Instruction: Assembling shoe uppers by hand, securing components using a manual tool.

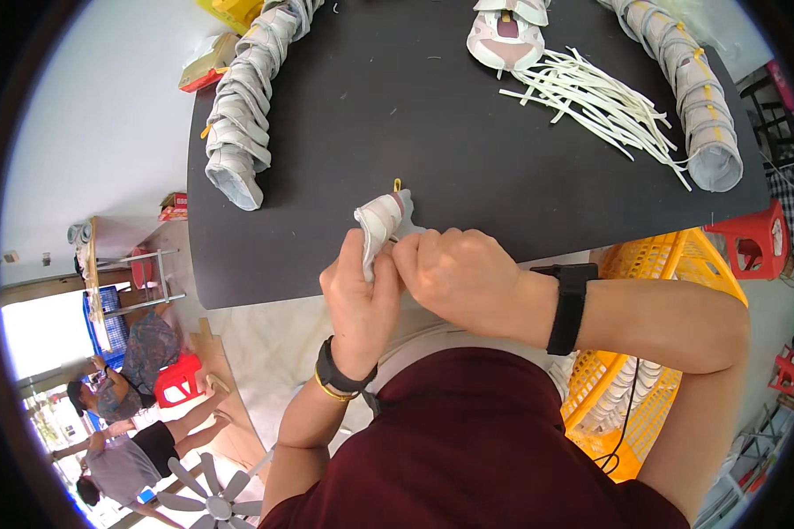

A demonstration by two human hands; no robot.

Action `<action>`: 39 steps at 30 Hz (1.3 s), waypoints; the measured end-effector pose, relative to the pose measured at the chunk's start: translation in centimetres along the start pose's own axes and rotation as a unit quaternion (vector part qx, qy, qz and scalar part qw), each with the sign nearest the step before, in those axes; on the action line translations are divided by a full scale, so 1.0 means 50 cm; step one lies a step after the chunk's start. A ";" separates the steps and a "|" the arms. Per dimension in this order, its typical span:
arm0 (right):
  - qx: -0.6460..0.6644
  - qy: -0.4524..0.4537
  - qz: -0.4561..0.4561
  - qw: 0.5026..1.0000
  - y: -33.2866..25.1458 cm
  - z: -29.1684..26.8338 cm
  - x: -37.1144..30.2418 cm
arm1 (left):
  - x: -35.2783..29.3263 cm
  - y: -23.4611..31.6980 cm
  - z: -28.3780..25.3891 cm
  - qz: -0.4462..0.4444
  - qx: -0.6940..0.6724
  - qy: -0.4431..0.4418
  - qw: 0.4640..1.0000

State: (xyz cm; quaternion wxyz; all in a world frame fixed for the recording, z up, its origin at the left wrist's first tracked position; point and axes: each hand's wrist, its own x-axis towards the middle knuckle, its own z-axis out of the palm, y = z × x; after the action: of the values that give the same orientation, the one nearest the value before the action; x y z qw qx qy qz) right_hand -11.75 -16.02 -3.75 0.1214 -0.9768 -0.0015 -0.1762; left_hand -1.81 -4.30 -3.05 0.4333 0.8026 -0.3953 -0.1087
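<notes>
At the table's near edge, a small white shoe upper (pixel 379 216) with a grey lining and a yellow loop is held up in front of me. My left hand (pixel 359 300) is closed around its near side, thumb and fingers pinching the white edge. Right beside it, my right hand (pixel 459 273) is closed, its fingertips pressed together against the upper. Whatever those fingertips pinch is hidden behind the knuckles. Farther off lie a bundle of white shoelaces (pixel 600 101) and more shoe uppers, white with dusky pink parts (pixel 505 40).
Nested shoe uppers form a long row on the left (pixel 238 132) and another on the right (pixel 710 115) of the black table (pixel 353 115). A yellow basket (pixel 670 256) with uppers stands by my right arm, near a red stool (pixel 754 238). Two people are at far left, near a fan (pixel 219 507).
</notes>
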 end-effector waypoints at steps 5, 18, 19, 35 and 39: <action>0.444 -0.077 0.239 0.860 0.034 -0.008 0.025 | -0.013 -0.035 0.018 -0.003 -0.057 0.053 0.997; 0.031 0.001 -0.058 0.998 0.035 0.009 0.018 | -0.007 -0.019 0.017 0.019 -0.007 0.030 0.999; 0.013 0.007 -0.079 0.997 0.038 0.008 0.024 | -0.008 -0.019 0.018 0.019 -0.007 0.036 0.999; 0.402 0.115 0.287 0.862 0.045 -0.046 -0.037 | 0.020 -0.002 -0.019 -0.211 -0.430 -0.088 0.873; 0.478 0.061 0.290 0.827 0.043 -0.026 -0.032 | 0.008 -0.014 -0.004 -0.241 -0.510 -0.128 0.816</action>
State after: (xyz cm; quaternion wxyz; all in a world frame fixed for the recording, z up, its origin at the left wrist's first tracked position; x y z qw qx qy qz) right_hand -13.62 -18.33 -3.63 0.6182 -0.7395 0.2053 -0.1695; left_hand -1.06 -4.23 -3.41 0.6860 0.5153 -0.1295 -0.4971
